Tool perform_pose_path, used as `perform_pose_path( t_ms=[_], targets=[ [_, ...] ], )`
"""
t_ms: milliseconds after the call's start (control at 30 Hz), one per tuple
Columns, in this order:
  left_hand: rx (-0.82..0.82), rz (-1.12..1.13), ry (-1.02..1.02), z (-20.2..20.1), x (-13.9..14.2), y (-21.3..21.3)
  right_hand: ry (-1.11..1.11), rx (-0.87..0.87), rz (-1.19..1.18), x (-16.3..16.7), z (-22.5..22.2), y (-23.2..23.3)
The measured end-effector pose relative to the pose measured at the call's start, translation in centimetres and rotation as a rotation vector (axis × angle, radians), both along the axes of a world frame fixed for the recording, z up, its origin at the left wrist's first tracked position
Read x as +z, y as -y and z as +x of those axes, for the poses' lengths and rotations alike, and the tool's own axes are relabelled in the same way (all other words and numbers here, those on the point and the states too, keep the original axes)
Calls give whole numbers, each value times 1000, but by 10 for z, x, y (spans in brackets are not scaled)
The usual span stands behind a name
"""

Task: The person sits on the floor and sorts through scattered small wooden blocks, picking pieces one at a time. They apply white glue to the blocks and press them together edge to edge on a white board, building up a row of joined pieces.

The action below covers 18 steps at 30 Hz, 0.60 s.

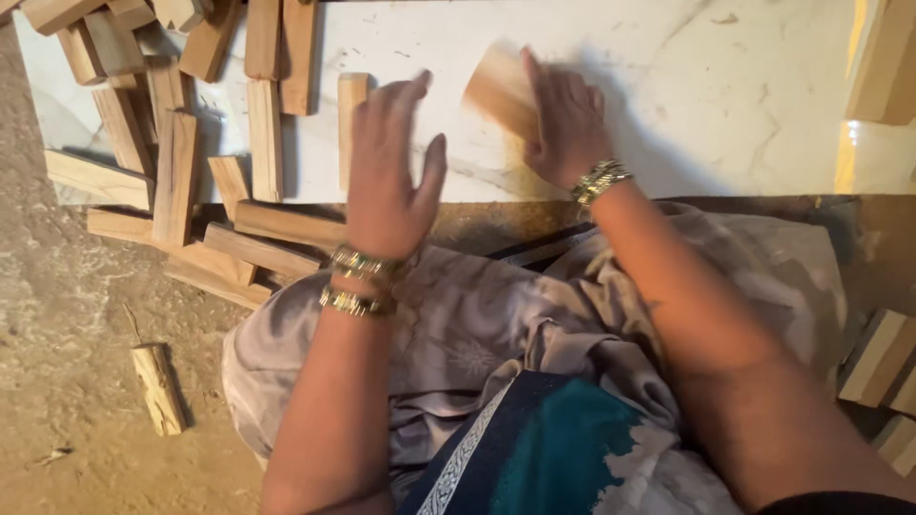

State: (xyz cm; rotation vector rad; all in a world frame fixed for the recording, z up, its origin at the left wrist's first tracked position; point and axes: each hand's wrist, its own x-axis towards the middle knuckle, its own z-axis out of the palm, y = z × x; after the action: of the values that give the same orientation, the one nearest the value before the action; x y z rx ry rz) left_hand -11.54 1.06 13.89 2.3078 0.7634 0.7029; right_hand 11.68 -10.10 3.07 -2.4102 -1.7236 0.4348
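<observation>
Nearest: lap in pale cloth (pixel 477 334), w/ a dark blue-teal fabric (pixel 563 448) at 6 o'clock. Both forearms run up from there toward the white marble slab (pixel 725 105).

Left hand (pixel 389 172) hovers palm-down over the slab's near edge, fingers loosely apart and holding nothing. An upright short block (pixel 351 124) lies just beside its fingertips at approx. 11 o'clock, long axis 12–6.

Right hand (pixel 565 124) is farther out on the slab, fingers closed around a wood block (pixel 498 91). The block is motion-blurred and sticks out from the fingers (pixel 534 72) toward 10 o'clock; long axis looks approx. 10–4, can't tell exactly. It sits touching or just over the slab. Right hand is clearly the nearer one; the left is near but apart, at the block's 8 o'clock.

Farther left, 9–11 o'clock: pile of wood blocks (pixel 172 162) spilling off the slab onto the dirt floor (pixel 67 381).
</observation>
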Motion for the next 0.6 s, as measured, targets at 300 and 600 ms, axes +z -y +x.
perform_pose_path(
  t_ms=[300,600],
  targets=[
    [-236,46,-785,60,-85,-8,-129,120,47,40,30,48],
    [-231,128,-710,84,-136,16,-128,202,-23,16,34,18]
  ],
)
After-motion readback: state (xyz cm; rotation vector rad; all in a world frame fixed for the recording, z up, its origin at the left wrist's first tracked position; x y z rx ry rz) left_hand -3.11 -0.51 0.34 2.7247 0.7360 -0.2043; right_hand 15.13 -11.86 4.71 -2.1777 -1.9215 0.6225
